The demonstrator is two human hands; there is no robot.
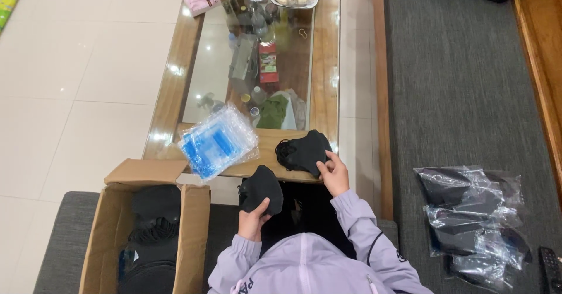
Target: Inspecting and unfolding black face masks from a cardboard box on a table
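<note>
Black face mask [261,190], soft and light by the look, is being gripped at its lower edge by the left hand [253,220], while a second mask [303,151] is being pinched on the table [275,139] by the right hand [335,174].

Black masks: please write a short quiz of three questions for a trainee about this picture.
1. True or false: the left hand holds a black mask.
2. Where does the other mask lie? A) in the box B) on the table edge C) on the floor
3. Fill in: the clear bags lie to the ____ of that mask.

Key: 1 true; 2 B, with the right hand touching it; 3 left.
</note>
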